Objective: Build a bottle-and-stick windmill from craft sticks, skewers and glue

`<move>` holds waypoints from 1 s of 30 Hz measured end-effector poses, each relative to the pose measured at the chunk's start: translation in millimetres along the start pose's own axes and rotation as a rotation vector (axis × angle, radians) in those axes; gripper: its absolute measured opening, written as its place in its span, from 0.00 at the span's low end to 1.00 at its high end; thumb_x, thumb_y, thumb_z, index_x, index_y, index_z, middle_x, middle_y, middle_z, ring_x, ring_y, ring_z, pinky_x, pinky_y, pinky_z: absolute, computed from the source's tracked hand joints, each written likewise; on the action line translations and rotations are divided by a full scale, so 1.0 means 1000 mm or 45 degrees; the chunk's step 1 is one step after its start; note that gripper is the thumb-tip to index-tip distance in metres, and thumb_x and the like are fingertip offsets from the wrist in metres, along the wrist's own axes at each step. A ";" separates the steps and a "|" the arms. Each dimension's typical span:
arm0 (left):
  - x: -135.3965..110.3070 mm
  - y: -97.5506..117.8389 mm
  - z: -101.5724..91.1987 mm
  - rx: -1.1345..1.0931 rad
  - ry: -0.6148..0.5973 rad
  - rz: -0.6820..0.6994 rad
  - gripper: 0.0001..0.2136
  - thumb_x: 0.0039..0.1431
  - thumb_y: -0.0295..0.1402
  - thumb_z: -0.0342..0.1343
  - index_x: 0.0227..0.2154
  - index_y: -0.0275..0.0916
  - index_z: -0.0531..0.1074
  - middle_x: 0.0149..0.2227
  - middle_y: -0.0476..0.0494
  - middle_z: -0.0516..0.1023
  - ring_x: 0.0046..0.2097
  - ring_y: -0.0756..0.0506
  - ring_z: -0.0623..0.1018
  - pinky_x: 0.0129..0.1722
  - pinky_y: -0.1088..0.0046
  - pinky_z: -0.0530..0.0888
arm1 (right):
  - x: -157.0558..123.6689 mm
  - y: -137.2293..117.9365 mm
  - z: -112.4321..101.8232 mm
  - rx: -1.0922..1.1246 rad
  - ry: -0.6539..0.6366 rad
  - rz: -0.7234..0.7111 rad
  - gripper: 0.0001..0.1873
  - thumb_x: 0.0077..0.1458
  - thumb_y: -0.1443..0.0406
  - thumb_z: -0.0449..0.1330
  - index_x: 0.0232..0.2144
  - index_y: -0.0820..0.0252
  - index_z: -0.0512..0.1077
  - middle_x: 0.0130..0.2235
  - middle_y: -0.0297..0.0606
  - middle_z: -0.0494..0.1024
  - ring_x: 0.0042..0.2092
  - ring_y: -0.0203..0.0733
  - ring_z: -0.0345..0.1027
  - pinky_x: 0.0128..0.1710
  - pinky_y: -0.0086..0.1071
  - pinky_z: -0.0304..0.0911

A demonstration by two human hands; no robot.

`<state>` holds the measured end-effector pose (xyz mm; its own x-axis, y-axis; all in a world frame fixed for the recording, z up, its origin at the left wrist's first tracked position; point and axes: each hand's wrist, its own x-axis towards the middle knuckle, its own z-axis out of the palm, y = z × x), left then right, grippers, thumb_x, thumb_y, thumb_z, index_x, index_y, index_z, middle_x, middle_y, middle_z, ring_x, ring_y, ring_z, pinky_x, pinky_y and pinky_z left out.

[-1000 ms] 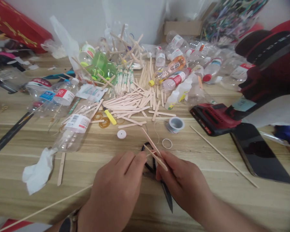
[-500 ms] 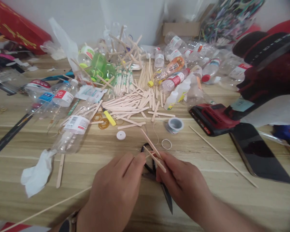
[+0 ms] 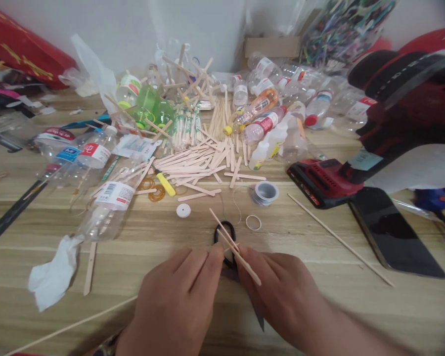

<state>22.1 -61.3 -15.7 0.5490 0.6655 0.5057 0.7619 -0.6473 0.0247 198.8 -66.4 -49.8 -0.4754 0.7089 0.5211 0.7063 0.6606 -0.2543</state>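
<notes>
And here are the two hands at the centre of it, close together above the table (image 3: pixel 282 227): the right hand (image 3: pixel 285 291) has a pair of flat wooden sticks (image 3: pixel 245 265) pinched between thumb and fingers, the two set at a narrow angle, their far tips pointing up and away to the left. Right alongside, the left hand (image 3: pixel 178 296) is curled closed, gripping a thin rod (image 3: pixel 74 324) that slants out to the lower left; a short slim length shows between its fingertips and the sticks, though whether that is the same piece, the hand hides. Underneath, black-handled scissors (image 3: pixel 230 230), partly covered by the right hand. Just beyond them lies a white ring (image 3: pixel 260 226), with a grey spool (image 3: pixel 266 197) behind it and a white disc (image 3: pixel 183 210) off to the left. Further out, a yellow-handled tool (image 3: pixel 165 183) sits beside a heap of loose wooden sticks (image 3: pixel 193 168). Over on the right, a red-and-black power tool (image 3: pixel 326 180) stands next to a dark phone (image 3: pixel 398 235); out left, a clear labelled bottle (image 3: pixel 113 195) lies by a crumpled white tissue (image 3: pixel 54 274).
</notes>
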 end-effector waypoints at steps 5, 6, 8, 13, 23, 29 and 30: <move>-0.003 0.003 0.001 -0.081 0.019 0.001 0.14 0.70 0.25 0.37 0.41 0.34 0.70 0.26 0.48 0.78 0.25 0.47 0.77 0.22 0.70 0.71 | -0.002 -0.002 0.001 -0.134 0.036 -0.066 0.18 0.69 0.73 0.40 0.41 0.75 0.70 0.23 0.37 0.77 0.17 0.36 0.66 0.16 0.34 0.56; -0.005 0.003 0.001 -0.088 0.021 0.006 0.14 0.70 0.25 0.38 0.42 0.34 0.70 0.26 0.48 0.78 0.25 0.47 0.77 0.22 0.70 0.71 | -0.002 -0.004 0.001 -0.148 0.063 -0.074 0.18 0.69 0.73 0.41 0.40 0.75 0.70 0.23 0.38 0.78 0.17 0.36 0.66 0.16 0.34 0.56; -0.008 0.003 0.002 -0.087 0.003 0.012 0.14 0.70 0.25 0.38 0.43 0.34 0.70 0.26 0.47 0.78 0.26 0.47 0.77 0.24 0.70 0.71 | -0.004 -0.006 0.001 -0.171 0.107 -0.098 0.19 0.69 0.73 0.40 0.40 0.75 0.70 0.24 0.38 0.79 0.17 0.35 0.66 0.16 0.33 0.56; -0.008 0.001 0.005 -0.114 -0.001 0.006 0.13 0.69 0.25 0.39 0.44 0.34 0.70 0.26 0.48 0.77 0.26 0.47 0.77 0.24 0.70 0.70 | -0.004 -0.005 0.002 -0.167 0.090 -0.053 0.19 0.69 0.72 0.40 0.41 0.73 0.70 0.22 0.35 0.77 0.18 0.35 0.66 0.18 0.33 0.56; -0.005 0.001 0.003 -0.157 0.021 -0.122 0.11 0.70 0.27 0.42 0.47 0.39 0.69 0.33 0.45 0.81 0.28 0.47 0.78 0.26 0.71 0.71 | 0.014 0.000 -0.007 -0.310 0.201 0.102 0.19 0.71 0.67 0.41 0.33 0.62 0.69 0.17 0.29 0.73 0.15 0.35 0.62 0.18 0.33 0.52; -0.005 0.005 -0.008 -0.140 0.037 -0.141 0.12 0.70 0.27 0.42 0.49 0.41 0.68 0.34 0.47 0.80 0.32 0.47 0.79 0.29 0.71 0.73 | 0.018 -0.001 -0.018 -0.355 0.227 0.010 0.18 0.69 0.69 0.43 0.32 0.61 0.70 0.18 0.30 0.74 0.16 0.33 0.63 0.20 0.31 0.52; -0.006 0.005 -0.009 -0.136 0.049 -0.148 0.12 0.70 0.28 0.43 0.49 0.41 0.68 0.34 0.47 0.80 0.32 0.47 0.79 0.30 0.72 0.73 | 0.019 0.001 -0.024 -0.392 0.243 0.042 0.18 0.69 0.69 0.43 0.31 0.60 0.70 0.17 0.29 0.72 0.16 0.33 0.61 0.19 0.31 0.50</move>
<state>19.8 -71.9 -10.7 0.4439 0.7247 0.5270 0.7776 -0.6038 0.1753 203.4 -58.1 -21.1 -0.3639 0.6503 0.6668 0.8581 0.5125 -0.0315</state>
